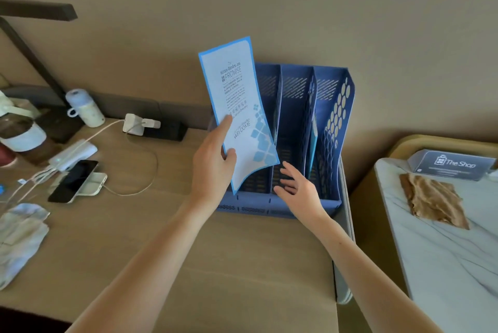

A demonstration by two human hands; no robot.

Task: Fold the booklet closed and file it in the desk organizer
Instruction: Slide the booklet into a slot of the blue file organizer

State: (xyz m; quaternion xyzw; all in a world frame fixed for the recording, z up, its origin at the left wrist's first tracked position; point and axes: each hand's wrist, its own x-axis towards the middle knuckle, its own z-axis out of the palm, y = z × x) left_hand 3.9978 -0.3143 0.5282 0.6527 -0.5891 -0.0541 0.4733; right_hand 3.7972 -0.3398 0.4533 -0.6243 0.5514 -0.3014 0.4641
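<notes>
The booklet [239, 106] is folded closed, tall and narrow, white with a blue border and the word WELCOME on its cover. My left hand [213, 165] grips it by the lower left edge and holds it upright and tilted over the leftmost slot of the blue desk organizer [334, 122]. The booklet's bottom corner dips into the front of that slot. My right hand [295, 184] hovers open, fingers spread, at the front of the middle slot, holding nothing. The organizer stands at the desk's back right corner against the wall, with a thin blue item in its right slot.
On the left of the wooden desk [215, 265] lie a phone [74, 180] on a charger, cables, a plug adapter [137, 124], a small bottle [85, 107], a lamp base and crumpled cloth [18, 238]. A side table [444, 252] with a sign and brown napkin stands to the right.
</notes>
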